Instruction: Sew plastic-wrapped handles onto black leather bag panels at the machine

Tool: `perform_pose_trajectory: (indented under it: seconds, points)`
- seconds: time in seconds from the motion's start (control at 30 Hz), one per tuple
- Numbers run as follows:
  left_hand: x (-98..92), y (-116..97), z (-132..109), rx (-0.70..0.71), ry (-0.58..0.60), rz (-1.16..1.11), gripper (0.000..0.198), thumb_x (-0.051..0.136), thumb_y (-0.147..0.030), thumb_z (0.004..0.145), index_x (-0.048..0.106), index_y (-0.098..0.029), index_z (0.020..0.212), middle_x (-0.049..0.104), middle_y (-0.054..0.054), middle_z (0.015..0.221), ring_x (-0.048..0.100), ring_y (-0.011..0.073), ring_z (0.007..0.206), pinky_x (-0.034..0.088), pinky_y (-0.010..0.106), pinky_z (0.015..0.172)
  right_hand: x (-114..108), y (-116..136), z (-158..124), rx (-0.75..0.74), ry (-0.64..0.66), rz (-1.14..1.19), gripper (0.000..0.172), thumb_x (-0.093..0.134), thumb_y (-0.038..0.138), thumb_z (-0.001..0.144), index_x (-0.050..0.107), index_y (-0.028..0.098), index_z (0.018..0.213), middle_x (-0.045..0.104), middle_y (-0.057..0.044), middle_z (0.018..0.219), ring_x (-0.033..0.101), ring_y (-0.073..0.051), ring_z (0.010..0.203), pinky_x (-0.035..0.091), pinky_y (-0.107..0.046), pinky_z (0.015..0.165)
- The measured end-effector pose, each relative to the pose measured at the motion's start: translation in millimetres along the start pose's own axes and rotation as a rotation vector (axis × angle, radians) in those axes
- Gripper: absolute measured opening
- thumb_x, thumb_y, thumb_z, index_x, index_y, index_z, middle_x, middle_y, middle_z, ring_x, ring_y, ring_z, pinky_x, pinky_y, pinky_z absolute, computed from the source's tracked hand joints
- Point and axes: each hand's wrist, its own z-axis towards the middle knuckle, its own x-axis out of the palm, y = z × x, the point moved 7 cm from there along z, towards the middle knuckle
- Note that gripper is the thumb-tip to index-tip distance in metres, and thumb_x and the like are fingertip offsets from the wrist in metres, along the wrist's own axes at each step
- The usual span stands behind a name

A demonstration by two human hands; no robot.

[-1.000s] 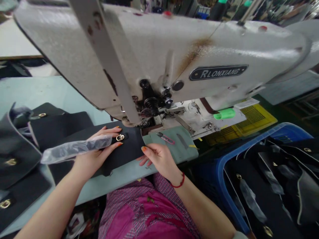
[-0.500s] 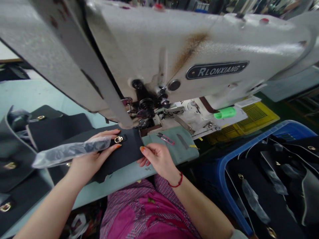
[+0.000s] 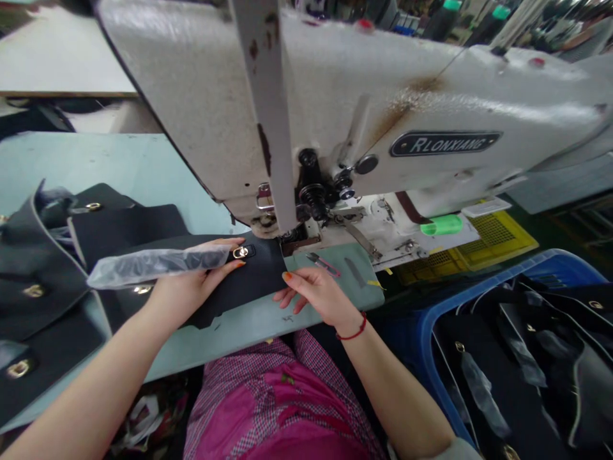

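A black panel, apparently leather point(image 3: 249, 281), lies on the pale green table with its far right corner close to the sewing machine's needle area point(image 3: 292, 235). On it sit a gold turn-lock clasp point(image 3: 241, 252) and a strap in clear plastic wrap point(image 3: 158, 265). My left hand point(image 3: 191, 287) rests flat on the panel, thumb and fingers stretched apart on either side of the clasp; the wrapped strap passes over its back. At the panel's right edge, my right hand point(image 3: 316, 291) pinches between thumb and curled fingers; the contact beneath is partly hidden.
Pink-handled thread snips point(image 3: 324, 263) lie right of the needle area. More black panels with gold clasps point(image 3: 43, 255) are piled at left. A blue basket point(image 3: 426, 338) of similar pieces stands at right, with a yellow crate point(image 3: 502, 233) behind. The machine arm point(image 3: 345, 76) spans above.
My view has shifted, so the machine and hands appear farther right. Both hands keep about the same places on the panel; the right thumb now sits right at its edge.
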Motion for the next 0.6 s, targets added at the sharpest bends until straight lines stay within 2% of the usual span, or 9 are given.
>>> perform_pose_trajectory:
  seconds: [0.13,0.23,0.37,0.47,0.6]
  points:
    - [-5.4,-3.1,2.9,0.029,-0.035,0.067,0.038,0.05,-0.045,0.095,0.066,-0.017,0.117,0.072,0.007,0.114,0.066,0.0251,0.106,0.049,0.039,0.099,1.9,1.5,4.0,0.065,0.037,0.07,0.044,0.064,0.055,0.083,0.065,0.012,0.071,0.074,-0.008,0.079,0.066,-0.011,0.06,0.048,-0.015,0.043]
    - [-8.6,-4.6,3.5,0.077,-0.06,0.119,0.037,0.05,-0.044,0.095,0.068,-0.018,0.115,0.075,0.004,0.108,0.069,0.0236,0.099,0.051,0.035,0.094,3.3,3.0,4.4,0.041,0.022,0.07,0.044,0.065,0.055,0.082,0.064,0.013,0.071,0.073,-0.007,0.077,0.067,-0.011,0.061,0.048,-0.016,0.044]
    - [-8.5,-1.4,3.3,0.07,-0.039,0.121,0.037,0.05,-0.044,0.095,0.069,-0.019,0.115,0.075,0.003,0.106,0.07,0.0227,0.095,0.052,0.033,0.091,4.9,-0.8,4.0,0.013,0.023,0.082,0.045,0.065,0.056,0.082,0.066,0.012,0.072,0.073,-0.007,0.077,0.067,-0.011,0.062,0.049,-0.015,0.045]
    - [-9.0,-0.7,3.2,0.07,-0.048,0.127,0.034,0.052,-0.044,0.094,0.068,-0.022,0.114,0.075,0.0,0.108,0.07,0.0222,0.096,0.053,0.033,0.091,5.0,-1.7,3.5,-0.03,0.022,0.077,0.044,0.064,0.055,0.083,0.067,0.012,0.073,0.073,-0.007,0.078,0.067,-0.011,0.063,0.05,-0.015,0.046]
    - [-5.2,2.4,4.1,0.014,0.006,0.081,0.041,0.048,-0.05,0.094,0.067,-0.021,0.115,0.073,0.004,0.112,0.068,0.0255,0.102,0.05,0.04,0.097,4.3,-1.7,2.0,-0.054,-0.019,0.031,0.044,0.063,0.055,0.084,0.067,0.013,0.074,0.073,-0.006,0.076,0.067,-0.01,0.062,0.05,-0.016,0.049]
